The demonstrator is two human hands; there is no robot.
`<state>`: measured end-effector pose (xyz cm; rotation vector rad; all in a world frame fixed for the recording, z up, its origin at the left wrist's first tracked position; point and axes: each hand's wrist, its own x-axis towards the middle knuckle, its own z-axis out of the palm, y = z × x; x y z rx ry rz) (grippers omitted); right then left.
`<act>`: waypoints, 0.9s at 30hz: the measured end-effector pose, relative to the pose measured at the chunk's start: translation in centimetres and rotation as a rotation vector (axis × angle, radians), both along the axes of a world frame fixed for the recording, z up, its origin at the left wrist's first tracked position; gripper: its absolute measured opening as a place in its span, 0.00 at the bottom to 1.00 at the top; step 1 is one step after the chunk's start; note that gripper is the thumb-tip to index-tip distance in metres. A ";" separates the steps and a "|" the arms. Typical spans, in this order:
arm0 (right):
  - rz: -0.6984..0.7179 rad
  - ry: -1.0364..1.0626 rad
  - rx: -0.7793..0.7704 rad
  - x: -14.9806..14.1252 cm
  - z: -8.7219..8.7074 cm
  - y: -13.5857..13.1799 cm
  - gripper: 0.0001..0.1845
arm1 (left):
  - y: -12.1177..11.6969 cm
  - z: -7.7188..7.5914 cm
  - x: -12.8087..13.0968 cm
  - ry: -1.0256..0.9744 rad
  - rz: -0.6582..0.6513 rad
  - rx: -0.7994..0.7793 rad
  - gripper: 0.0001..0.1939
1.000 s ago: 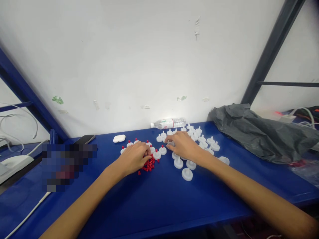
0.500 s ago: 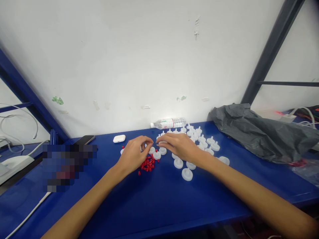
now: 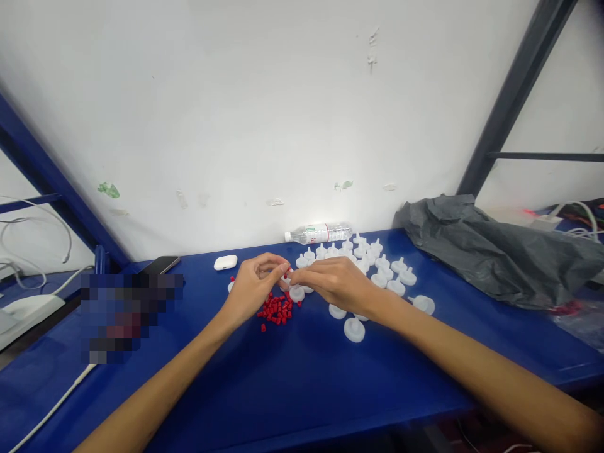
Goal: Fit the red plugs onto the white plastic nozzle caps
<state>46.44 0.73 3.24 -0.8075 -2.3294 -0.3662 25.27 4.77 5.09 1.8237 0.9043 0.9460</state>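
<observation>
My left hand [image 3: 257, 283] is closed, its thumb and fingertips pinched around a tiny red cap [image 3: 285, 274]. My right hand [image 3: 336, 280] meets it there from the right, fingers pressed together; what they grip is hidden. Below my left hand lies a loose pile of small red caps [image 3: 276, 309]. Close under the fingertips sits a round white plastic piece [image 3: 297, 294]. Around and behind my right hand stand several white discs with a short spout, among them a white disc [image 3: 354, 329] near the front.
A clear plastic bottle [image 3: 318, 233] lies along the wall. A white earphone case [image 3: 225, 262] and a phone [image 3: 161, 264] are on the left of the blue table [image 3: 302, 384]. Crumpled grey plastic sheeting [image 3: 491, 251] covers the right side.
My right hand has moved slightly left and down, its fingers closing to meet my left fingertips. A red cap now shows between them. My left hand has barely moved.
</observation>
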 end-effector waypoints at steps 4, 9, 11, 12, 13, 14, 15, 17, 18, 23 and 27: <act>-0.024 -0.005 0.041 -0.1 0.0 -0.1 0.18 | -0.1 0.1 -0.1 -0.003 -0.016 -0.081 0.16; -0.040 0.032 0.183 0.1 -0.4 -0.1 0.17 | 0.0 0.4 -0.6 -0.095 -0.109 -0.299 0.15; -0.029 0.044 0.222 0.2 -0.7 0.0 0.16 | 0.0 0.5 -0.7 -0.152 -0.150 -0.382 0.14; -0.023 0.046 0.238 0.2 -0.8 0.0 0.16 | 0.0 0.5 -0.7 -0.184 -0.174 -0.416 0.13; -0.014 0.047 0.257 0.2 -0.8 0.0 0.16 | 0.0 0.6 -0.8 -0.210 -0.201 -0.444 0.12; -0.004 0.047 0.277 0.1 -0.8 0.0 0.16 | 0.0 0.7 -0.8 -0.230 -0.229 -0.465 0.11; 0.010 0.050 0.302 0.1 -0.7 -0.1 0.16 | -0.1 0.8 -0.8 -0.244 -0.255 -0.481 0.09; 0.040 0.060 0.361 -0.1 -0.5 -0.3 0.15 | -0.1 0.8 -0.9 -0.259 -0.306 -0.512 0.08; 0.055 0.067 0.391 -0.2 -0.3 -0.4 0.15 | -0.1 0.8 -0.9 -0.264 -0.337 -0.533 0.09; 0.079 0.085 0.474 -0.6 0.2 -0.9 0.11 | -0.2 0.2 -0.8 -0.323 -0.530 -0.654 0.16; 0.058 0.046 0.389 -0.6 0.1 -0.9 0.17 | -0.3 -0.3 -0.6 -0.435 -0.430 -0.652 0.13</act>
